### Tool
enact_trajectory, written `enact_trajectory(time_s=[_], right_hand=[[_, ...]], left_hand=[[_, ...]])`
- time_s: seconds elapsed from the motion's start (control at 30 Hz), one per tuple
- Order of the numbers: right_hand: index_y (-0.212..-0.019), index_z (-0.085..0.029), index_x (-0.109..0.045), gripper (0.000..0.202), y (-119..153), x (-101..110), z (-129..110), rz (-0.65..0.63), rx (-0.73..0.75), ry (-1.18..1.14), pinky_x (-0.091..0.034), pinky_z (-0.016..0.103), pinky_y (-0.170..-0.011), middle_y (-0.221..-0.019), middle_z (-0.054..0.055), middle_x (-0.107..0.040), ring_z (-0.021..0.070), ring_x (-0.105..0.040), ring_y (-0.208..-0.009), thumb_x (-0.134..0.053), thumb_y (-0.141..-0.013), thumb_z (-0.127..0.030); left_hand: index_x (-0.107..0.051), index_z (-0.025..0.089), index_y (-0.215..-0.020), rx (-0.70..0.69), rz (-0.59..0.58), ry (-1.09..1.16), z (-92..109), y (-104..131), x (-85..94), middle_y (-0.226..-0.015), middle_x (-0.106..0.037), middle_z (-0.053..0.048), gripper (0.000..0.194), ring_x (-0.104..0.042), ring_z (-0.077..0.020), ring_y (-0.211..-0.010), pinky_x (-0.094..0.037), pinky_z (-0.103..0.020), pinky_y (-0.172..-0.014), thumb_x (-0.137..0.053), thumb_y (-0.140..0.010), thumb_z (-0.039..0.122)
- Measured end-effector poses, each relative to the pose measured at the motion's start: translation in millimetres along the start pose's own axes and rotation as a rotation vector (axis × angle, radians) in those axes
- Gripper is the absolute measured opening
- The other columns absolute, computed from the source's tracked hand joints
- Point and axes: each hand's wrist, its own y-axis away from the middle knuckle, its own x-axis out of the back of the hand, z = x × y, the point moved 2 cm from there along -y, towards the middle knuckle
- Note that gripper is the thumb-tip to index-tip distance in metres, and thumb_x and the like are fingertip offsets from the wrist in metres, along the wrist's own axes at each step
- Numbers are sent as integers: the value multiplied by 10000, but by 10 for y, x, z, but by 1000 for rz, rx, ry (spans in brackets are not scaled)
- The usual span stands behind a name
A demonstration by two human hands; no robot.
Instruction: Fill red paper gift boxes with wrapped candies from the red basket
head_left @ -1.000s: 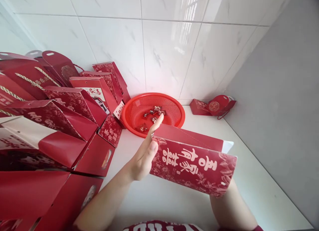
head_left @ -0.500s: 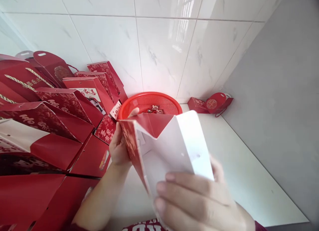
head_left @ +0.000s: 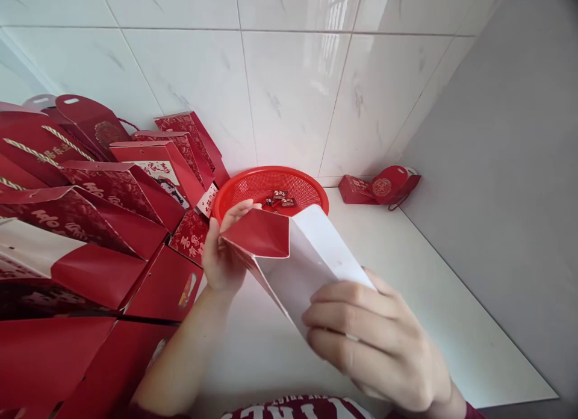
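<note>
Between my hands is a partly unfolded red paper gift box (head_left: 262,233), its white inside facing me and a white flap raised on the right. My left hand (head_left: 226,253) grips the box at its far left side, the thumb along the edge and the fingers partly behind it. My right hand (head_left: 370,335) clasps the near right wall, fingers inside the opening and the thumb hidden behind the flap. Just beyond the box stands a red plastic basket (head_left: 289,173) with several small wrapped sweets (head_left: 282,199) in it.
Many red gift boxes (head_left: 144,178) crowd the left side, some with rope handles. Another red box (head_left: 359,190) and a rounded red box with a cord (head_left: 389,185) sit at the back right. A tiled wall (head_left: 293,94) closes the back; a grey wall (head_left: 506,184) bounds the right.
Both hands have turned and tilted the gift box, so its opening has narrowed and more of its red folded side shows. The right hand has shifted slightly rightward. The sweets are more visible.
</note>
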Motion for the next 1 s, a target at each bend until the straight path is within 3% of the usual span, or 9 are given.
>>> enact_trajectory(time_s=[0.1, 0.2, 0.3, 0.43, 0.6, 0.73, 0.87, 0.93, 1.0], right_hand=[[-747, -168, -625, 313, 24, 36, 61, -82, -63, -42, -400, 301, -686, -805, 17, -676, 134, -601, -806, -423, -955, -51], [-766, -168, -617, 339, 60, -70, 116, -291, -76, -88, -384, 302, -689, -828, 22, -670, 139, -584, -810, -370, -971, -57], [-760, -177, -616, 295, 104, -296, 216, -530, -144, -74, -405, 298, -712, -799, 6, -652, 138, -559, -766, -422, -935, -40], [-635, -184, -585, 319, 180, -547, 369, -696, -349, 32, -389, 296, -641, -691, -17, -597, 134, -498, -630, -458, -804, 55], [-624, -185, -567, 346, 260, -573, 407, -737, -431, 49, -365, 286, -617, -693, -6, -589, 132, -477, -601, -374, -695, 94], [-695, -186, -555, 305, 235, -526, 399, -723, -457, 58, -333, 280, -580, -686, -6, -581, 135, -471, -590, -380, -770, 53], [-852, -182, -558, 126, 169, -496, 411, -694, -559, 79, -340, 284, -569, -701, -2, -600, 154, -511, -611, -473, -930, -131], [-892, -186, -555, 34, 157, -483, 416, -698, -596, 62, -375, 284, -595, -753, 0, -624, 164, -546, -660, -555, -923, -173], [-912, -189, -559, 81, 164, -474, 419, -703, -616, 34, -406, 282, -614, -823, 0, -631, 161, -561, -694, -625, -881, -154]], left_hand=[[-695, 210, -1074, -96, 18, -81, 106, -80, 123, -1171, -657, -80, 422, -587, -213, -1161, -513, -300, -923, -454, -932, 526], [-720, 229, -977, -239, 0, -277, 231, -79, 174, -1096, -653, -58, 218, -587, -188, -1093, -493, -269, -864, -552, -907, 350], [-736, 226, -852, -269, -193, -536, 324, 23, 81, -996, -625, -61, 206, -583, -195, -995, -470, -299, -836, -564, -906, 325], [-687, 192, -675, -122, -491, -1123, 330, 195, -57, -763, -505, -18, 321, -516, -130, -699, -408, -280, -666, -572, -917, 370], [-492, 164, -527, 46, -697, -1546, 260, 270, -66, -640, -472, -5, 510, -471, -129, -609, -306, -282, -575, -486, -950, 447], [-489, 179, -555, 65, -673, -1570, 257, 266, -75, -577, -486, 2, 495, -458, -137, -559, -259, -286, -548, -424, -972, 438], [-529, 189, -570, 120, -615, -1578, 288, 270, -81, -541, -525, 13, 408, -456, -136, -510, -237, -286, -536, -495, -929, 380], [-540, 194, -569, 157, -618, -1597, 305, 282, -73, -544, -560, 16, 374, -471, -139, -496, -238, -284, -538, -566, -884, 394], [-561, 203, -588, 179, -640, -1605, 322, 301, -62, -559, -597, 17, 338, -497, -149, -501, -243, -281, -541, -632, -836, 421]])
